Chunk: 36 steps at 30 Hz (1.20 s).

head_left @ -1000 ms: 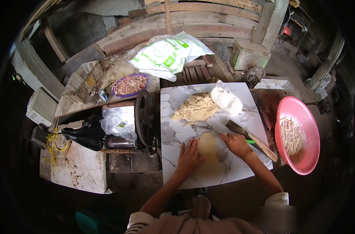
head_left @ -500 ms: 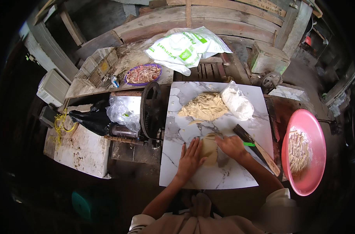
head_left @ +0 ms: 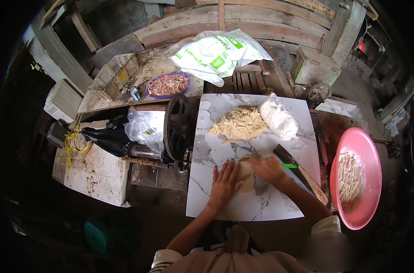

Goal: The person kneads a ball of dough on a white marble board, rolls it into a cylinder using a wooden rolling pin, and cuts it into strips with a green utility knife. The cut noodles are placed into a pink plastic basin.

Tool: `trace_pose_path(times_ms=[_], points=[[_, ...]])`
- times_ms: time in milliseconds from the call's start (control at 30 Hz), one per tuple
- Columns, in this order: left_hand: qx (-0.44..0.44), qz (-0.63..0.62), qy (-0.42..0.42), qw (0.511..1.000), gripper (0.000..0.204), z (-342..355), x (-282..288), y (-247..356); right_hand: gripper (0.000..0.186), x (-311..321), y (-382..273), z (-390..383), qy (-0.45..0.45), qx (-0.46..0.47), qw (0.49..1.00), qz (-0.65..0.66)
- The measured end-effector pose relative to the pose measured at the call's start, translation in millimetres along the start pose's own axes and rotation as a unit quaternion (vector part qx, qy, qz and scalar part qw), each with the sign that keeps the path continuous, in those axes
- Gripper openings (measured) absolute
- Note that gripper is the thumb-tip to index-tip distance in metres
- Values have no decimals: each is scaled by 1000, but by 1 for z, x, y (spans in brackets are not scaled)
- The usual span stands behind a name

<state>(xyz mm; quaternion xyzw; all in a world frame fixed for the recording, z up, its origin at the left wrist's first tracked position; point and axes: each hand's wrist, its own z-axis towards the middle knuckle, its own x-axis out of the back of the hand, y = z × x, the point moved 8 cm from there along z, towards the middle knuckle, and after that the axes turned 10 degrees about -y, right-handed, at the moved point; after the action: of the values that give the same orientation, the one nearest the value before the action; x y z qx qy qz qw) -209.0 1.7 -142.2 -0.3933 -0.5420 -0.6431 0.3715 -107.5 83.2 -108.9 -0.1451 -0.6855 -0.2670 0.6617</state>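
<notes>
On the white marble-patterned board [head_left: 207, 191] lies a flat, rounded sheet of pale dough [head_left: 246, 176]. My left hand [head_left: 225, 182] rests flat along the sheet's left side, fingers stretched out. Closed at the sheet's upper right, my right hand [head_left: 267, 169] has a bright green handle [head_left: 288, 165] sticking out past it; the tool's working end is hidden. Beyond the hands sits a rough heap of dough [head_left: 241, 123], beside a clear bag of white powder [head_left: 279, 119]. A long tool with a dark blade and wooden handle [head_left: 315, 189] lies right of my right hand.
A pink basin [head_left: 374, 173] with floured strips stands at the right. Left of the board is a machine with a dark wheel [head_left: 170, 129]. Farther back are a purple-rimmed basket [head_left: 160, 96] of pale reddish strips and a white-and-green sack [head_left: 216, 57].
My right hand and the green handle have shifted slightly left and away from me along the dough sheet. My left hand stays pressed in nearly the same place.
</notes>
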Motion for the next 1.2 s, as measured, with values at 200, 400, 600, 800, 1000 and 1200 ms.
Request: trace_pose_path(times_ms=[200,400,600,800,1000,1200], points=[[6,0,5,1000,63,2,-2,0,6,0,4,5,-24,22,999,24],[5,-2,7,1000,63,2,0,0,6,7,11,2,-18,37,998,41],[5,2,2,1000,62,2,1,1,6,11,20,-8,-40,19,999,15],[3,1,1,1000,63,1,1,2,8,15,28,-25,-5,48,999,11],[0,1,9,1000,60,1,1,3,16,1,63,-50,-97,-62,992,-42],[15,-60,93,994,44,19,15,-1,14,9,55,-54,-9,-213,976,47]])
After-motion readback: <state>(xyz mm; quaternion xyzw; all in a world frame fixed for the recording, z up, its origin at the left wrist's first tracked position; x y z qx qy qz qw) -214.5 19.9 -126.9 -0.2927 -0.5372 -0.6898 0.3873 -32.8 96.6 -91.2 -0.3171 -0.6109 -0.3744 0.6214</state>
